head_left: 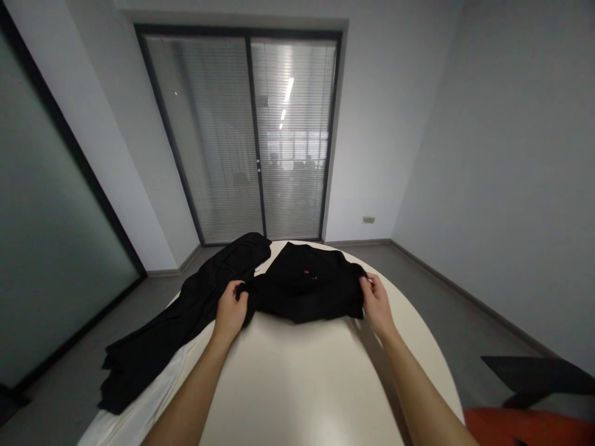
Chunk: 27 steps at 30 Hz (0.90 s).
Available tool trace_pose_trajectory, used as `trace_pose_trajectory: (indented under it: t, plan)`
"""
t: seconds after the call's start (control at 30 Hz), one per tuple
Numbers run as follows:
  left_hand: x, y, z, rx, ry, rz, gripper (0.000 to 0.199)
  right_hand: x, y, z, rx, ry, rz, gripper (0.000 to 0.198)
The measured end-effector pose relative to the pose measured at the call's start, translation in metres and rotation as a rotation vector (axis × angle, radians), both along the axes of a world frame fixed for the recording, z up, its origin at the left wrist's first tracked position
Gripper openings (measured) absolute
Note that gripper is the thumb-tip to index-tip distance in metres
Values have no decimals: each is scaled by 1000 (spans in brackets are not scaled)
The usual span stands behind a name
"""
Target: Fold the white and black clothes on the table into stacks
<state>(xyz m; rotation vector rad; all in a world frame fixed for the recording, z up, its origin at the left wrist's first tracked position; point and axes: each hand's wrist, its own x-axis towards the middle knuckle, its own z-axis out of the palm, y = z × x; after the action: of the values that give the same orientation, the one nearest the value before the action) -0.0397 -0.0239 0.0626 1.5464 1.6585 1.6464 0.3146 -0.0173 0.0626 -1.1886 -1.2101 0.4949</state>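
Observation:
A black cloth garment [302,291] with small pinkish-red marks is stretched between my two hands above the far half of the table. My left hand [231,310] is closed on its left end, fingers curled round the fabric. At the opposite end, my right hand [376,303] pinches the garment's edge between thumb and fingers. The near edge of the cloth seems raised a little off the tabletop. What kind of garment it is, I cannot tell.
Left of my left hand, another black garment [186,316] lies over a white cloth [153,396] along the edge of the round cream table [297,384]. An orange-seated chair [525,427] with a black armrest stands at the lower right. Glass doors with blinds [292,186] are beyond.

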Motion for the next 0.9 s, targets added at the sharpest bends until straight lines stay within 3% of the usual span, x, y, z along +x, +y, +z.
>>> trace_pose_trajectory:
  t: [0.13,0.4,0.53,0.73,0.9]
  plan:
    - [-15,11,-8,0,-117,81,21,14,2,4,27,48,-94,43]
    - [-23,17,-17,71,-266,110,24,19,7,-6,-23,53,-101,48]
    - [-32,16,-13,186,-288,237,21,26,7,-7,-70,37,26,52]
    - [-49,6,4,380,-253,488,16,33,-1,6,13,264,-67,47]
    - [-51,4,4,325,-160,507,18,34,-8,14,59,259,-117,45]
